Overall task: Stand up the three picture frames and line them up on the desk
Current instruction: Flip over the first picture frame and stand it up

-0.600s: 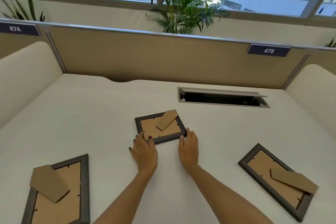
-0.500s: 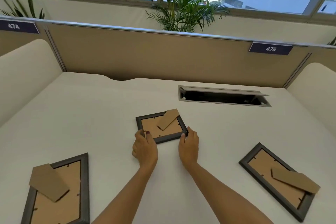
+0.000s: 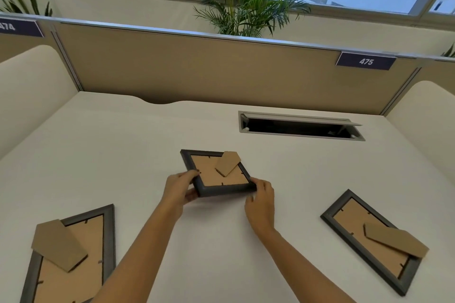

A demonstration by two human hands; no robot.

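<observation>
Small picture frame (image 3: 216, 174), dark moulded rim around a brown cardboard back with its stand flap folded out, is clamped between the left hand (image 3: 178, 190) at its near-left corner and the right hand (image 3: 261, 200) at its near-right corner. Flat a moment ago, its near edge now tilts up off the matte white desk (image 3: 123, 155) near mid-desk. Two larger frames lie face down toward the near-left corner (image 3: 73, 256) and right edge (image 3: 374, 241).

Dark grey picture frames (image 3: 222, 189) with brown backs, white desk (image 3: 123, 155).
</observation>
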